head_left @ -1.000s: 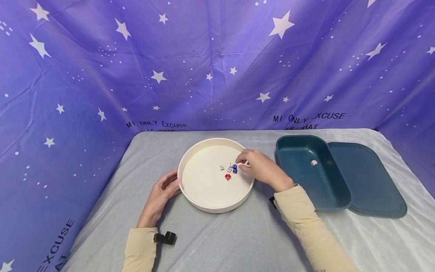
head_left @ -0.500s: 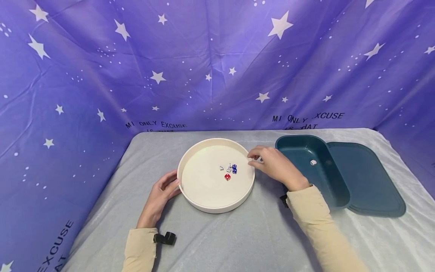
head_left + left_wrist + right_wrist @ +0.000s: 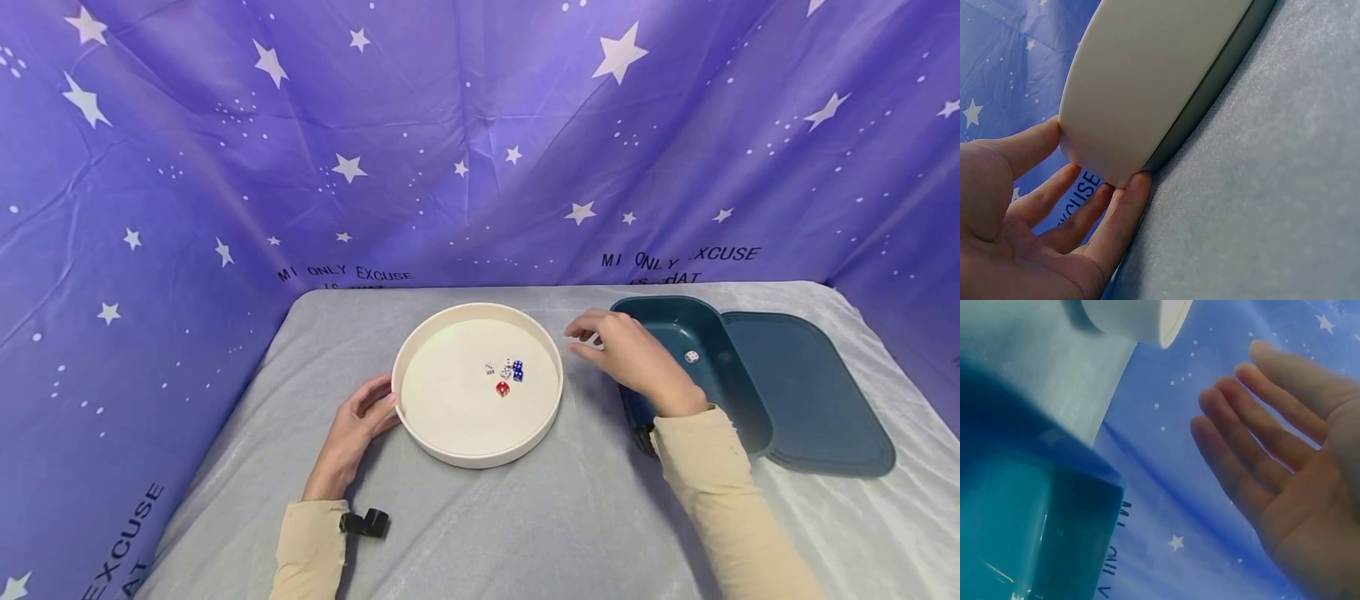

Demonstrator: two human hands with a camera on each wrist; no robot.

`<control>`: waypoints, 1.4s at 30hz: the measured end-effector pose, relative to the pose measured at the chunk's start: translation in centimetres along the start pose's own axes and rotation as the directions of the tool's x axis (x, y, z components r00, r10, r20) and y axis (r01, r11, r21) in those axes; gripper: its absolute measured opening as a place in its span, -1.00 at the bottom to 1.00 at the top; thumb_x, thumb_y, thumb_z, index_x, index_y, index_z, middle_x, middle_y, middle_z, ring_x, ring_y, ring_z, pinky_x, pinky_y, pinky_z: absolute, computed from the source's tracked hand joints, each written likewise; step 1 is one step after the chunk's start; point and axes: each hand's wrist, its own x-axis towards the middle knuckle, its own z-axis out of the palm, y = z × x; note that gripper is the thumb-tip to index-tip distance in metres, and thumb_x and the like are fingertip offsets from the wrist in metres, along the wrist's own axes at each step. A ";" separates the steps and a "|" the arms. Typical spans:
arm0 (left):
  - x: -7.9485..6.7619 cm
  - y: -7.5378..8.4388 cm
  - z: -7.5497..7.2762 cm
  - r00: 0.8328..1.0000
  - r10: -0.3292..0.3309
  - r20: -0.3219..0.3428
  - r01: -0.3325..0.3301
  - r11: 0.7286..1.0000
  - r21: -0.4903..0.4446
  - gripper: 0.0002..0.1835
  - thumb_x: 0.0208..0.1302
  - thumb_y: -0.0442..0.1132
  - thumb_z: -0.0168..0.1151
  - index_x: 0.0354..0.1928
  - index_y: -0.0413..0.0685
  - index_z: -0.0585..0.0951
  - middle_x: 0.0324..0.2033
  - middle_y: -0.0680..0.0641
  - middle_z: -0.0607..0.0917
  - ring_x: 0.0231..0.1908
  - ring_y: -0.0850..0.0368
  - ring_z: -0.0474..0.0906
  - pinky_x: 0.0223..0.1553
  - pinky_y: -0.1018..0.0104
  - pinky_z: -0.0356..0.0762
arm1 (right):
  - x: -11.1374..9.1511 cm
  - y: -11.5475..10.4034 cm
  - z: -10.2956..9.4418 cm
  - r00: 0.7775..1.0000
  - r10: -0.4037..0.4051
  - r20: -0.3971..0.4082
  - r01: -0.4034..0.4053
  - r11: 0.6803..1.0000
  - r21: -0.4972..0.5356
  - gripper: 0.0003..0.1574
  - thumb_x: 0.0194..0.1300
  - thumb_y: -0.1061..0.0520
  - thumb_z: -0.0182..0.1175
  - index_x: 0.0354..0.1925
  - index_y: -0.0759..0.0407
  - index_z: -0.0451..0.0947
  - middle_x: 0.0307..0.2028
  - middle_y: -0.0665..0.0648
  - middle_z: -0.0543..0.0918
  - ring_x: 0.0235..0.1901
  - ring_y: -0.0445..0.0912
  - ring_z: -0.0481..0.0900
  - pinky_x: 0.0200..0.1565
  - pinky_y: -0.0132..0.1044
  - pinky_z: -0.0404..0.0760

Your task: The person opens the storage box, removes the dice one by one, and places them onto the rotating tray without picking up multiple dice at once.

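My left hand rests against the left side of a round cream tray. In the left wrist view its fingertips touch the tray's outer wall, with the thumb at the rim. Inside the tray lie a red die, two blue dice and a few white dice. My right hand hovers between the tray and a teal rectangular container, partly over the container's left edge. Its fingers are spread and hold nothing in the right wrist view. Another white die lies in the container.
A flat teal lid lies to the right of the container, partly beneath or behind it. Grey cloth covers the table. A purple star-patterned curtain hangs behind and at both sides.
My right hand has moved from above the dice, out over the tray's right rim, towards the teal container. The left hand, tray and dice have stayed in place.
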 end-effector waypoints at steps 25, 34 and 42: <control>-0.7 2.1 0.7 0.999 -0.022 0.027 0.023 0.999 -0.022 -0.47 0.30 -0.31 0.12 0.27 -0.28 0.28 0.21 -0.28 0.32 0.17 -0.19 0.32 0.07 0.14 0.50 | -2.2 4.9 -2.6 0.989 0.144 -0.040 -0.144 0.990 0.001 -0.72 0.25 0.10 0.20 -0.09 0.19 0.59 -0.21 0.14 0.64 -0.24 0.00 0.59 -0.20 -0.05 0.58; -0.7 0.4 -0.1 1.000 -0.028 0.012 0.028 0.999 -0.023 -0.47 0.27 -0.24 0.17 0.26 -0.17 0.32 0.20 -0.21 0.35 0.16 -0.13 0.34 0.04 0.17 0.52 | -3.5 6.6 -2.4 0.989 0.140 -0.055 -0.140 0.990 -0.005 -0.74 0.23 0.17 0.21 -0.10 0.24 0.59 -0.25 0.14 0.62 -0.26 0.01 0.58 -0.21 -0.03 0.60; -0.2 0.1 0.1 1.000 0.009 0.009 -0.009 1.000 -0.013 -0.47 0.25 -0.20 0.19 0.24 -0.12 0.35 0.18 -0.20 0.37 0.13 -0.12 0.38 0.04 0.18 0.52 | -4.4 8.0 -2.9 0.984 0.169 -0.060 -0.170 0.985 -0.014 -0.71 0.23 0.21 0.20 -0.08 0.31 0.56 -0.23 0.23 0.62 -0.23 0.09 0.58 -0.19 0.03 0.59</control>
